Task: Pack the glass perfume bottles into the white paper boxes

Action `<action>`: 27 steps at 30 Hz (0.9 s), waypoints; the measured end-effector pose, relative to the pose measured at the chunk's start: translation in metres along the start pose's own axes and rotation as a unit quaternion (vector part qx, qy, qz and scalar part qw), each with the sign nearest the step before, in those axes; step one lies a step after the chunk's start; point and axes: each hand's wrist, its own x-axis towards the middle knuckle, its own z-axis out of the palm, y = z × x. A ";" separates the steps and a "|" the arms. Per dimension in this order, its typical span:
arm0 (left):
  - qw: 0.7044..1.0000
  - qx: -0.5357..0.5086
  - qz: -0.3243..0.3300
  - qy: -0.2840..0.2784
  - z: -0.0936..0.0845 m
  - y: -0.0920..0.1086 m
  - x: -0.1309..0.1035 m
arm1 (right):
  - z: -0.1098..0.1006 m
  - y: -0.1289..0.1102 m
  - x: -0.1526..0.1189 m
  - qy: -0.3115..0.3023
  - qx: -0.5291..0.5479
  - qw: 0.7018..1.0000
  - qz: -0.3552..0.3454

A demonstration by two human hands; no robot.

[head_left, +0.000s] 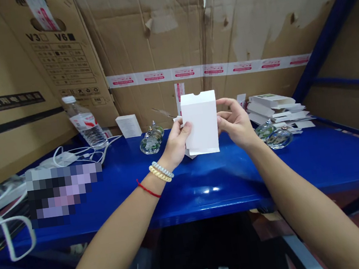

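A small white cardboard box (200,125) is held upright above the blue tabletop, with a notched edge at its top and a flap edge at its bottom. My left hand (177,140) grips its left side, thumb on the front face and fingers mostly hidden behind. At the right edge my right hand (234,120) pinches the box between thumb and bent fingers, the index finger reaching toward the upper corner. Behind the left hand stand several round glass bottles (150,143). More glass bottles (279,138) stand beyond the right wrist.
A stack of flattened white boxes (275,106) lies at the right rear. Another white box (128,126) stands at the back left near a water bottle (85,122). White cables (28,216) sprawl over the left side of the blue table (206,184). Cardboard (154,45) walls the back.
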 end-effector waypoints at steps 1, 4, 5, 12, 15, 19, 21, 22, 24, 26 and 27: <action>1.000 0.000 0.006 0.007 0.001 0.002 -0.001 | 0.001 -0.001 -0.001 0.014 -0.007 1.000 -0.009; 1.000 -0.005 0.012 0.019 0.006 0.007 -0.003 | 0.004 -0.001 -0.004 0.030 -0.025 0.998 -0.051; 1.000 -0.008 0.012 0.021 0.007 0.008 -0.003 | 0.005 0.000 -0.005 0.028 -0.028 0.997 -0.063; 0.998 0.013 0.043 0.047 0.011 0.011 -0.004 | 0.006 0.000 -0.006 0.019 -0.017 0.998 -0.050; 0.998 0.026 0.047 0.044 0.013 0.012 -0.006 | 0.006 -0.001 -0.006 0.017 -0.008 0.999 -0.046; 0.998 0.035 0.044 0.026 0.016 0.013 -0.009 | 0.006 -0.002 -0.005 0.001 -0.013 1.000 -0.016; 0.997 0.050 0.052 0.030 0.015 0.015 -0.009 | 0.004 -0.001 -0.004 0.006 -0.014 1.000 -0.001; 0.996 0.060 0.057 0.042 0.013 0.016 -0.008 | 0.002 -0.001 -0.003 0.016 -0.017 1.000 0.002; 0.987 0.091 0.086 0.098 0.007 0.017 -0.006 | -0.004 0.002 0.000 0.047 -0.021 0.999 -0.001; 0.961 0.150 0.142 0.181 -0.001 0.018 -0.004 | -0.012 0.007 0.006 0.087 -0.019 0.996 -0.015; 0.942 0.191 0.172 0.218 -0.006 0.018 -0.002 | -0.017 0.009 0.010 0.109 -0.014 0.994 -0.023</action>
